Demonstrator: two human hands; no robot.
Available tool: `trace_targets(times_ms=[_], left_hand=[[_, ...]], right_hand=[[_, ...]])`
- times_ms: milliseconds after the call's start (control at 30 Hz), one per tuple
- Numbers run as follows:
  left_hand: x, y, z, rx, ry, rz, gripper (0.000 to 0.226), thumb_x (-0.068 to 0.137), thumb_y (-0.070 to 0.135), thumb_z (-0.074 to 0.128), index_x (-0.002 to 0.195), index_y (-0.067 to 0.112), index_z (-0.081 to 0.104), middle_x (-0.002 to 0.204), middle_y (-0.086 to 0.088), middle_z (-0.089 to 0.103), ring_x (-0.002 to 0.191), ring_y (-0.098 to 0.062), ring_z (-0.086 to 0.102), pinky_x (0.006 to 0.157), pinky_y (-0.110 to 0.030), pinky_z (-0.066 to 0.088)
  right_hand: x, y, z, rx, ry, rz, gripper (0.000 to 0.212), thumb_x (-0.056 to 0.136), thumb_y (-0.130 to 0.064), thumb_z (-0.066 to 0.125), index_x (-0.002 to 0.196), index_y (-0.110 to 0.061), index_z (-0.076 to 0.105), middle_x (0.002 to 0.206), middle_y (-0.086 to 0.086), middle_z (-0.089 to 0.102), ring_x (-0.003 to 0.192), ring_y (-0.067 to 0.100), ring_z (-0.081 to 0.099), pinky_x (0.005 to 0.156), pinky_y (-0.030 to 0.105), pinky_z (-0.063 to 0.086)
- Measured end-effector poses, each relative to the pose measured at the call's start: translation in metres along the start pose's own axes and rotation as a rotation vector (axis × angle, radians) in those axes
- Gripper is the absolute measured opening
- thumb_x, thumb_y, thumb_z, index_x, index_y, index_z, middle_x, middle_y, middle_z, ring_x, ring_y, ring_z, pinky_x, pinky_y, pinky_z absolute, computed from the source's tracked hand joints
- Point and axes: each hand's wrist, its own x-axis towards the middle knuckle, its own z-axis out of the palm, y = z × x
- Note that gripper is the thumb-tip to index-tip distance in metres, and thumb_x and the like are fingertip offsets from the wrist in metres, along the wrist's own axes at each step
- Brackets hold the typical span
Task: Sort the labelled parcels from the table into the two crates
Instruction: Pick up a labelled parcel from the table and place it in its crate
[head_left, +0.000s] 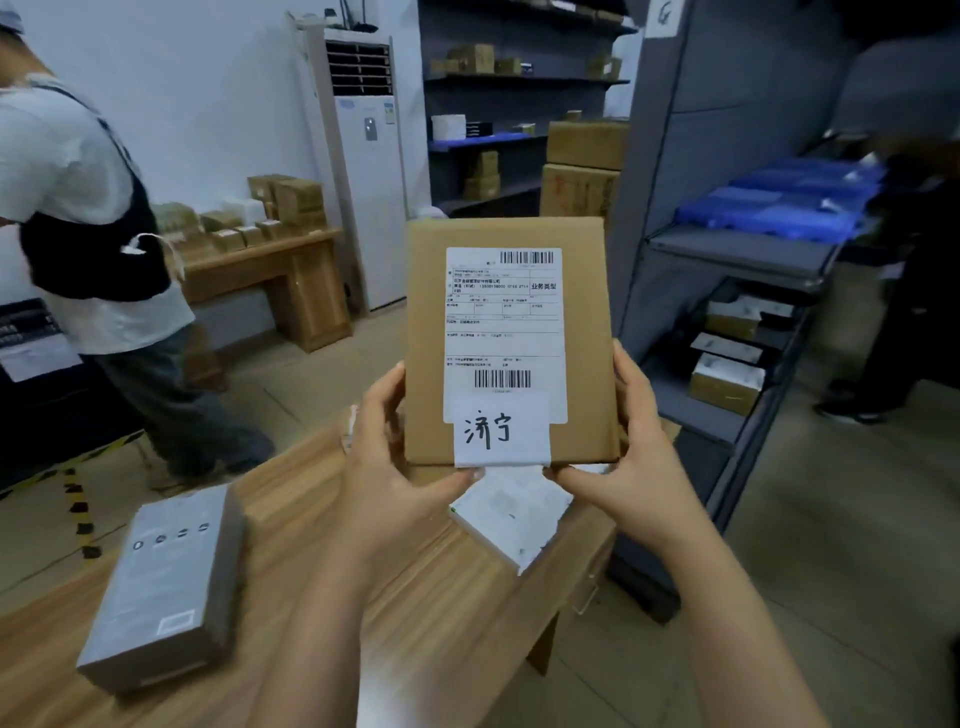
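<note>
A white wall (208, 104) fills eleven o'clock, with a tall air conditioner (370, 208) at twelve and a wooden desk (291, 270) at ten. Dark shelves (519, 80) stand at one o'clock, a grey rack (727, 156) at three, above pale floor tiles (831, 545).

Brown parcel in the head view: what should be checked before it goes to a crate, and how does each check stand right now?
1. Grip: left hand and right hand hold the brown parcel upright by its lower corners, above the table: ok.
2. The handwritten slip faces the camera, uncovered: ok.
3. Fine print on the shipping label: blurred, cannot tell.
4. Destination crate in sight: not ok, none recognisable.
5. The grey box and white parcel lie on the table, not held: ok.
6. The person at left clear of the route: cannot tell.
</note>
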Motion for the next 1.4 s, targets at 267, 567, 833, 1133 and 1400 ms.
trace_targets(times_ms=[267,567,833,1133,1400], left_hand=[[0.014,-0.021,0.120,-0.125,-0.289,-0.026,0.101,0.059,0.015,0.092,0.138,0.037,0.033,0.139,0.021,0.045,0.129,0.003,0.043,0.093,-0.013,0.045],[0.008,-0.007,0.228,-0.235,-0.680,0.051,0.105,0.059,0.020,0.093,0.143,0.034,0.031,0.143,0.018,0.042,0.129,0.003,0.041,0.095,-0.022,0.049],[-0.024,0.014,0.288,-0.359,-1.060,0.162,0.107,0.059,0.023,0.092,0.145,0.034,0.029,0.143,0.019,0.038,0.129,0.009,0.036,0.096,-0.006,0.035],[-0.128,0.063,0.329,-0.590,-1.446,0.240,0.107,0.058,0.023,0.093,0.144,0.031,0.030,0.145,0.016,0.038,0.130,0.007,0.036,0.091,0.000,0.036],[-0.277,0.152,0.344,-0.705,-1.766,0.349,0.106,0.057,0.010,0.093,0.144,0.023,0.033,0.142,0.009,0.043,0.126,0.009,0.040,0.084,-0.001,0.040]], right_hand=[[-0.044,0.055,-0.093,-0.062,0.189,0.154,0.118,0.067,-0.020,0.089,0.151,-0.047,0.011,0.135,-0.041,0.037,0.122,-0.014,0.044,0.090,0.009,0.044],[-0.129,0.072,-0.152,-0.127,0.562,0.284,0.119,0.066,-0.009,0.089,0.152,-0.035,0.013,0.136,-0.033,0.034,0.114,-0.028,0.039,0.082,-0.001,0.040],[-0.223,0.051,-0.142,-0.254,0.946,0.432,0.121,0.061,-0.022,0.092,0.152,-0.042,0.015,0.144,-0.020,0.042,0.129,-0.003,0.045,0.100,0.029,0.046],[-0.348,0.006,-0.099,-0.371,1.377,0.553,0.113,0.065,-0.002,0.087,0.147,-0.046,0.023,0.136,-0.022,0.048,0.128,0.000,0.045,0.089,0.024,0.053],[-0.492,-0.054,-0.066,-0.429,1.697,0.654,0.114,0.067,-0.015,0.090,0.146,-0.055,0.018,0.134,-0.025,0.046,0.129,0.002,0.043,0.090,0.030,0.055]])
